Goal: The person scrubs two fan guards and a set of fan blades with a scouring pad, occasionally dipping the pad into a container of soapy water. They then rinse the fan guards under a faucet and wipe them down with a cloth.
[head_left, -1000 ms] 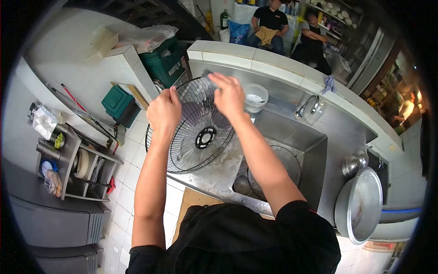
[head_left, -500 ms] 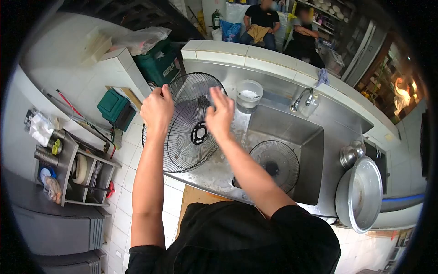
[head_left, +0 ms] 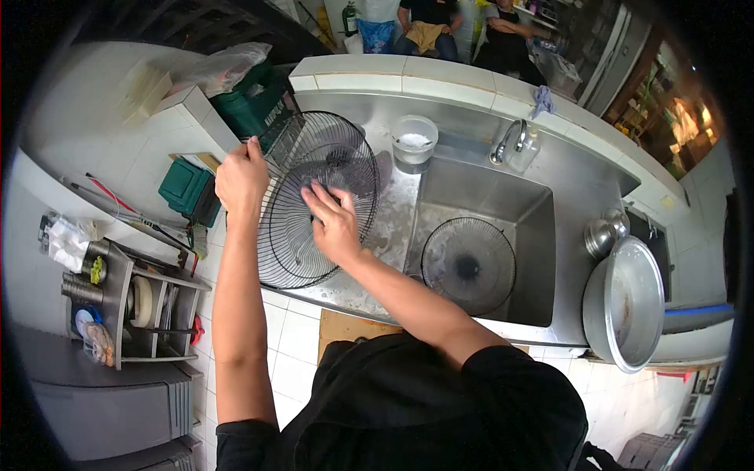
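In the head view, my left hand [head_left: 242, 179] is closed around the left rim of a black wire fan guard [head_left: 302, 255], holding it tilted over the left end of the steel counter. My right hand [head_left: 336, 226] reaches onto the guard's middle. Its fingers are stretched out and somewhat apart, touching the hub area and covering part of it. A dark patch shows through the wires above those fingers; I cannot make out what it is. Another round fan guard [head_left: 469, 265] with a dark centre lies in the sink basin [head_left: 534, 255], right of my right forearm.
Behind the sink are a clear plastic tub [head_left: 414, 140], a faucet [head_left: 512, 141] and a tiled ledge [head_left: 448, 78]. A large metal basin [head_left: 624, 306] leans at the right. Green bins [head_left: 187, 184] and a shelf unit [head_left: 157, 314] stand left. Two people sit beyond the ledge.
My right hand has come down and left, from raised beside the guard onto its middle. The held guard and my left hand have shifted slightly left in view; the camera view has shifted too.
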The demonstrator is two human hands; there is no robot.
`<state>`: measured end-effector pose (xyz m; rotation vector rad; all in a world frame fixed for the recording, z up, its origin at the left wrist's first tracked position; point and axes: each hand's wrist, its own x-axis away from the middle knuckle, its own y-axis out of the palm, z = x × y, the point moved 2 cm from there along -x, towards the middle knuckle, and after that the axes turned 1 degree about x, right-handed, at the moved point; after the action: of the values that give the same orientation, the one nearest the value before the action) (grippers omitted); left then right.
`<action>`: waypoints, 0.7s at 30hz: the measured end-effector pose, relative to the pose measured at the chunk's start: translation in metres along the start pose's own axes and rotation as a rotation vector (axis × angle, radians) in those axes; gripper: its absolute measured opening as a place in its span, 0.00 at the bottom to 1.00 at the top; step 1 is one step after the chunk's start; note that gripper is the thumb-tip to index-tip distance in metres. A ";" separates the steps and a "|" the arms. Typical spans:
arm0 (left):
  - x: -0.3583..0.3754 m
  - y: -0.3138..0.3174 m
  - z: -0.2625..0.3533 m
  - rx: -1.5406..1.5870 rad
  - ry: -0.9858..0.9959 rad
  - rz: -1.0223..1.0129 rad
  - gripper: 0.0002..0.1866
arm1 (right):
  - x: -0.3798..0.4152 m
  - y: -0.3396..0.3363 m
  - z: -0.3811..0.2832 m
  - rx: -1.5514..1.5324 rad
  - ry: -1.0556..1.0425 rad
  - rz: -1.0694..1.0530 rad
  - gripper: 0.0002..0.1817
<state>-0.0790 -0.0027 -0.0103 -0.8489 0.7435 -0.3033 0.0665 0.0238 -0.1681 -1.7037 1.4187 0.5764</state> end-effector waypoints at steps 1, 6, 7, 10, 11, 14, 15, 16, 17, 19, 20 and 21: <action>0.002 0.000 -0.003 0.002 -0.020 -0.003 0.23 | 0.002 -0.005 0.009 0.041 -0.111 -0.005 0.34; 0.002 0.000 -0.006 -0.010 0.008 0.006 0.23 | 0.017 -0.020 0.067 0.290 0.168 -0.027 0.33; 0.001 -0.001 -0.004 -0.014 0.022 0.022 0.23 | 0.014 -0.019 0.070 0.256 0.308 -0.071 0.34; 0.004 0.002 0.000 -0.019 0.037 0.013 0.23 | 0.003 0.000 0.047 0.078 0.432 -0.051 0.36; 0.002 0.002 0.004 -0.011 0.045 0.014 0.23 | -0.006 0.003 0.036 -0.058 0.450 0.013 0.37; 0.003 0.000 0.011 -0.028 0.073 0.004 0.23 | -0.008 -0.015 0.002 0.060 0.158 -0.033 0.39; 0.003 0.000 0.012 -0.026 0.077 -0.003 0.23 | 0.000 -0.018 0.017 0.065 0.165 -0.032 0.39; 0.001 0.000 0.012 -0.031 0.060 -0.020 0.23 | 0.012 -0.016 0.040 0.197 0.118 -0.033 0.38; 0.000 0.001 0.011 -0.037 0.039 -0.034 0.23 | 0.024 -0.014 0.061 0.327 0.069 -0.037 0.36; 0.001 0.003 0.007 -0.018 0.051 -0.005 0.24 | 0.048 -0.019 0.076 0.368 0.201 -0.073 0.36; 0.000 0.003 0.006 -0.026 0.033 -0.013 0.24 | 0.056 -0.024 0.074 0.330 0.232 -0.122 0.36; -0.003 0.004 0.005 -0.033 0.016 -0.019 0.24 | 0.058 -0.029 0.070 0.290 0.261 -0.170 0.36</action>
<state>-0.0774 0.0041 -0.0099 -0.8863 0.7575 -0.3154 0.1198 0.0488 -0.2435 -1.6834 1.4376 0.0504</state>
